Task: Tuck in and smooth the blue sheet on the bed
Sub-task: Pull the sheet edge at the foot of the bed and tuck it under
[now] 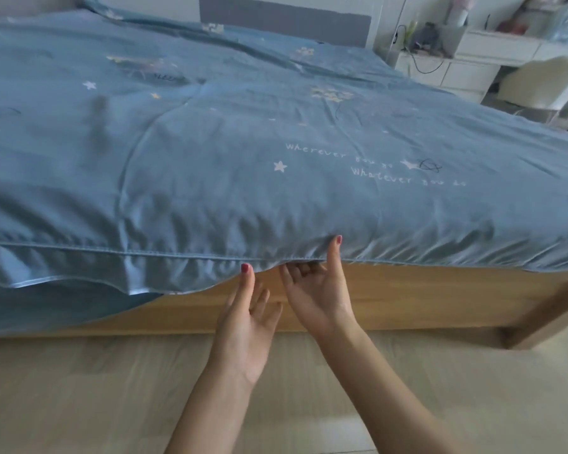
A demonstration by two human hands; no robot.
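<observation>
The blue sheet, judged light, soft and limp, is best being gripped along its stitched hem, which is hanging over the wooden bed frame. That hem is being pinched by the right hand, thumb on top and fingers apparently curled beneath, while the left hand is being held open, thumb tip touching the edge. The star-printed cloth is lying gathered into wrinkles along the mattress edge.
</observation>
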